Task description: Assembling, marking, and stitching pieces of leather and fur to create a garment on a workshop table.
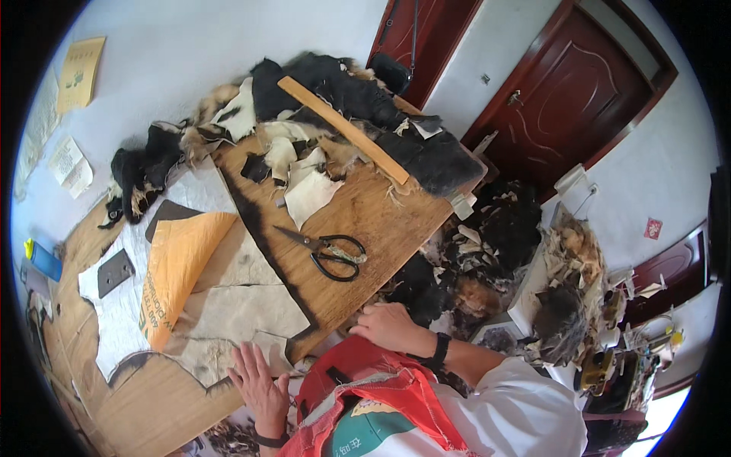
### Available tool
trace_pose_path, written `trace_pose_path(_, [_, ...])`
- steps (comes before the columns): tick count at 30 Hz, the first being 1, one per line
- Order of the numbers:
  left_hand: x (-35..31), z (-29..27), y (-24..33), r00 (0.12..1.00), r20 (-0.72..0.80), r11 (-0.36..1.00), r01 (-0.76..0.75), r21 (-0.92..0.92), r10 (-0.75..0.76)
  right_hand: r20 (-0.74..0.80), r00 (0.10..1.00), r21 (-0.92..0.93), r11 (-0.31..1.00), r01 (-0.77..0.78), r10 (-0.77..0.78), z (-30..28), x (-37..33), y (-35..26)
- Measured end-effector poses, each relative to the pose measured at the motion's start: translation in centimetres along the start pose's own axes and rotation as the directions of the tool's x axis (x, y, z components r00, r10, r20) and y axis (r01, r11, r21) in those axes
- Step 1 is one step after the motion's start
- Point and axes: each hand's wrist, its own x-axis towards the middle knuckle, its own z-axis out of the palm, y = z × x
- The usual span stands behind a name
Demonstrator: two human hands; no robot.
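Observation:
My left hand (pixel 261 385) is open, its fingers spread at the near edge of a pale hide panel (pixel 244 316) with a dark furry border. It holds nothing that I can see. My right hand (pixel 392 327) is bent, fingers curled, beside the table's near right edge and above the red apron (pixel 343 365); whatever is under those fingers is hidden. Over part of the hide lies a folded orange sheet (pixel 179 270), with a white pattern sheet (pixel 118 305) to its left. Black-handled scissors (pixel 324 251) lie partly spread on the wooden table (pixel 381 228).
Fur and hide scraps (pixel 304 179) are heaped along the table's back, under a wooden strip (pixel 343 128). A dark flat piece (pixel 116 274) and a blue container (pixel 46 263) are on the left. Dark fur piles (pixel 487 244) fill the floor at right, near a red-brown door (pixel 567 99).

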Motion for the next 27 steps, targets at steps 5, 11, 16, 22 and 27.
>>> trace_pose_path(5, [-1.4,-1.1,0.2,0.97,-0.237,0.96,-0.02,-0.281,-0.049,-0.327,0.944,0.203,0.979,0.022,0.046,-1.8,0.4,1.6])
trace_pose_path(11, [-1.0,-5.5,5.7,0.966,0.257,0.446,0.245,-0.861,-0.034,0.017,0.755,0.792,0.469,0.39,-0.655,-3.2,0.2,1.4])
trace_pose_path(16, [0.8,-1.9,10.7,0.906,0.338,0.108,0.321,-0.941,0.256,0.162,0.742,0.753,0.567,0.333,-0.651,-5.5,-0.6,2.4])
trace_pose_path(22, [1.3,6.7,15.0,0.83,0.415,0.316,0.307,-0.898,0.373,0.087,0.72,0.627,0.599,0.497,-0.688,-6.7,-1.7,7.1])
trace_pose_path(27, [2.5,7.9,18.3,0.886,0.42,0.094,0.41,-0.907,0.194,0.088,0.865,0.537,0.755,0.376,-0.493,-7.5,-1.0,14.1])
